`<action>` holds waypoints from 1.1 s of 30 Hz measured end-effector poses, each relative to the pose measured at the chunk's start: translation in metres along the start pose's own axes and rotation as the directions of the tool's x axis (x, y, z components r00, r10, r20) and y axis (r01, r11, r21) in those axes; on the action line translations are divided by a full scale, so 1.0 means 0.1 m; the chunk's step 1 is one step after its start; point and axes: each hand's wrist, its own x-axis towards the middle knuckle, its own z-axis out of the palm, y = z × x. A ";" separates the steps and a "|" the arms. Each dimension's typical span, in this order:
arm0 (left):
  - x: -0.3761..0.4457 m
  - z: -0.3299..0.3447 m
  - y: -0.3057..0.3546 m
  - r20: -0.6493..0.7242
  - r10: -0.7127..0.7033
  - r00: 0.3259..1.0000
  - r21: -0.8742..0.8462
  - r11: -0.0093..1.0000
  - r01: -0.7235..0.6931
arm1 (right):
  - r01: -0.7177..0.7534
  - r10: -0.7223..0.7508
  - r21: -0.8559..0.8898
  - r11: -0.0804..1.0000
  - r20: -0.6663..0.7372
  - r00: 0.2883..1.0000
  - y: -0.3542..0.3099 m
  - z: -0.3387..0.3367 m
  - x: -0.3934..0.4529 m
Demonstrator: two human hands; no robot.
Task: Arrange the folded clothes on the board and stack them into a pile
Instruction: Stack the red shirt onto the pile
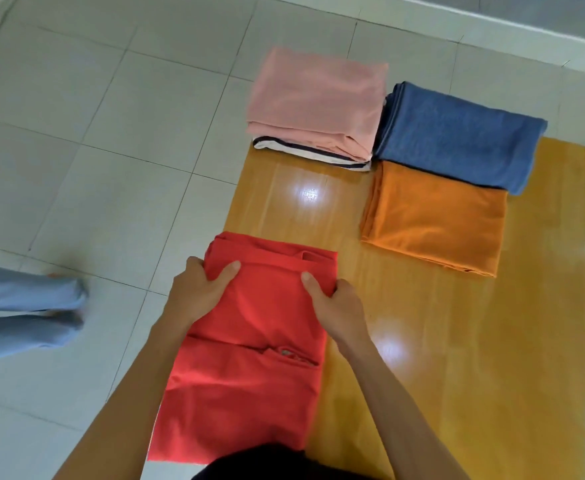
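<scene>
A folded red garment (249, 358) hangs in front of me over the near left corner of the yellow wooden board (440, 341). My left hand (197, 289) grips its upper left edge and my right hand (336, 303) grips its upper right edge, thumbs on top. At the board's far left lies a folded pink garment (315, 98) on top of a white one with dark stripes (305, 152). A folded blue garment (457, 136) lies at the far right, slightly overlapping a folded orange garment (433, 216) just in front of it.
The board lies on a pale tiled floor (93, 150). Light blue cloth (24, 313) lies on the tiles at the left edge. A raised white ledge (492, 26) runs along the top right. Bare board shows at the middle and near right.
</scene>
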 end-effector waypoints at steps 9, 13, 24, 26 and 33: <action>0.13 0.07 0.09 -0.105 0.206 0.973 -0.089 0.972 -0.216 | 0.311 -0.292 0.043 0.950 -0.237 0.927 -0.07 0.04 0.06; 0.31 0.03 0.32 -0.116 0.222 0.968 -0.164 0.957 -0.239 | 0.266 -0.245 0.046 0.963 -0.270 0.931 -0.22 -0.08 0.30; 1.04 -0.94 2.09 -0.220 0.464 0.858 -0.232 0.830 -0.507 | 0.435 -0.325 0.296 0.850 -0.355 0.877 -1.79 -1.00 1.02; 1.17 -1.10 2.51 -0.221 0.495 0.840 -0.215 0.816 -0.537 | 0.449 -0.321 0.296 0.843 -0.394 0.861 -2.11 -1.14 1.22; 1.87 -1.05 3.16 -0.137 0.453 0.881 -0.254 0.844 -0.473 | 0.439 -0.310 0.234 0.868 -0.436 0.845 -2.58 -1.26 1.99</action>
